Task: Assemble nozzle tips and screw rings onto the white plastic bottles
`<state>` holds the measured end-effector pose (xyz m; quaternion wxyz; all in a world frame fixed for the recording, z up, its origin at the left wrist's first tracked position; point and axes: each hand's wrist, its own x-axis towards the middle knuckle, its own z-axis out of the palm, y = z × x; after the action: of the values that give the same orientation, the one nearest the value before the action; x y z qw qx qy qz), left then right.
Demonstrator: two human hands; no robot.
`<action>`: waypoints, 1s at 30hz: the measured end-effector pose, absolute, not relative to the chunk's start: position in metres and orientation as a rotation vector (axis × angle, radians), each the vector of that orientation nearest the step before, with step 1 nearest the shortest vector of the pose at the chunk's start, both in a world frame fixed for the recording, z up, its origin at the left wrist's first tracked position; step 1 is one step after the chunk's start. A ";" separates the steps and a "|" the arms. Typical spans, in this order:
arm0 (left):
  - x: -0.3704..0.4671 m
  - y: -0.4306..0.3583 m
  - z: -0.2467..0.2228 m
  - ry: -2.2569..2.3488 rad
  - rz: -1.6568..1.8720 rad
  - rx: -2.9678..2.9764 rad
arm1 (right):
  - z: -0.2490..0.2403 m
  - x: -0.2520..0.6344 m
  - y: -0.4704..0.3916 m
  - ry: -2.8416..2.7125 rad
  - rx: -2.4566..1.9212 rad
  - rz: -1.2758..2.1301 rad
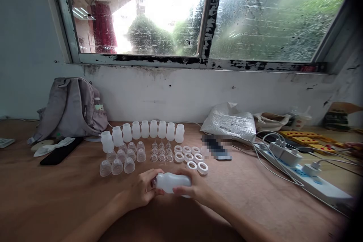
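A frosted white bottle [172, 182] lies sideways between my two hands, near the table's front edge. My right hand [190, 186] is wrapped round its base end. At the neck end, my left hand [148, 188] is closed on a small clear part that touches the bottle's mouth; its shape is mostly hidden by the fingers. Beyond the hands stand clear domed caps [117, 166] at the left, clear nipples [161, 151] in the middle and white rings [202, 168] at the right. Behind them several frosted bottles [145, 129] stand upright in a curved row.
A grey backpack [72, 107] leans at the back left, with a black pouch [61, 152] before it. A phone [217, 147] and a silver plastic bag [231, 123] lie at the right. Farther right is a power strip [323, 189] with chargers and white cables.
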<state>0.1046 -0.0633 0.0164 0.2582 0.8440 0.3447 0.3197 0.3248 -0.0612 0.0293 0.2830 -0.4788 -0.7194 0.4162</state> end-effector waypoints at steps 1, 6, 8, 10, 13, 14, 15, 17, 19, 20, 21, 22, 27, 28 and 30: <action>0.104 -0.063 0.015 0.933 0.869 2.305 | 0.030 0.324 -0.060 -1.871 -1.335 1.235; 0.104 -0.061 0.014 1.010 0.757 2.332 | 0.029 0.323 -0.059 -1.997 -1.297 1.104; 0.105 -0.061 0.013 1.081 0.695 2.389 | 0.029 0.322 -0.063 -2.202 -1.183 0.723; 0.107 -0.063 0.010 1.192 0.681 2.515 | 0.028 0.319 -0.068 -2.377 -1.094 0.381; 0.112 -0.067 0.007 1.417 0.667 2.704 | 0.025 0.314 -0.076 -2.467 -1.007 0.123; 0.113 -0.068 0.007 1.486 0.651 2.746 | 0.023 0.313 -0.079 -2.459 -0.995 0.107; 0.114 -0.068 0.007 1.536 0.636 2.782 | 0.022 0.311 -0.081 -2.430 -1.003 0.121; 0.116 -0.068 0.008 1.571 0.600 2.840 | 0.021 0.308 -0.086 -2.347 -1.069 0.240; 0.117 -0.068 0.008 1.548 0.583 2.870 | 0.021 0.306 -0.089 -2.254 -1.171 0.423; 0.117 -0.068 0.008 1.531 0.587 2.878 | 0.021 0.305 -0.089 -2.206 -1.224 0.511; 0.117 -0.068 0.008 1.519 0.601 2.883 | 0.021 0.305 -0.090 -2.156 -1.274 0.590; 0.117 -0.068 0.008 1.516 0.622 2.888 | 0.022 0.305 -0.090 -2.103 -1.317 0.666; 0.115 -0.068 0.007 1.523 0.734 2.934 | 0.028 0.303 -0.089 -1.814 -1.324 1.154; 0.115 -0.068 0.007 1.519 0.750 2.942 | 0.029 0.302 -0.088 -1.759 -1.308 1.238; 0.114 -0.067 0.008 1.517 0.756 2.955 | 0.030 0.301 -0.086 -1.680 -1.284 1.334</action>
<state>0.1139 -0.0667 0.0081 -0.1323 0.8597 0.4415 0.2201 0.3010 -0.0856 0.0295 0.3153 -0.4875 -0.6376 0.5063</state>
